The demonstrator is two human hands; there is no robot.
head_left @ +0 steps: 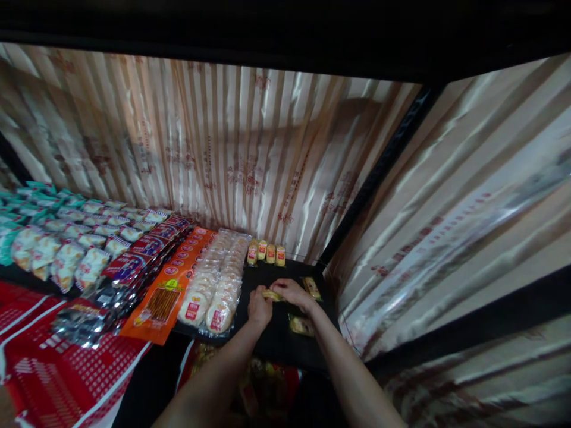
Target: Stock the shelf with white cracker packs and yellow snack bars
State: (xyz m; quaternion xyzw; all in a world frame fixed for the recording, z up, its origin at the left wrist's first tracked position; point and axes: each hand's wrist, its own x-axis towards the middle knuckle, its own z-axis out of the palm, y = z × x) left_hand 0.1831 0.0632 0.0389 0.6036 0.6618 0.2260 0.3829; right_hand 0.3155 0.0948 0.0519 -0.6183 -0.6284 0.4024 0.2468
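Between my two hands, just above the black shelf (pixel 263 333), is a small yellow wrapped snack (pixel 272 295). The fingers of my left hand (pixel 259 308) are closed on its left end. My right hand (pixel 292 292) grips its other end from above. Close to my right wrist lies one similar packet (pixel 301 325), and another packet (pixel 312 288) rests farther back on the right. A short group of upright yellow packets (pixel 270 254) stands at the back of the shelf, by the curtain.
Left of my hands are rows of round white crackers (pixel 218 285), an orange snack bag (pixel 167 291), dark red packs (pixel 138 255) and several white packets (pixel 91 267). Red baskets (pixel 75 362) stand below. A black post (pixel 379 172) and pleated curtains (pixel 250 154) bound the shelf.
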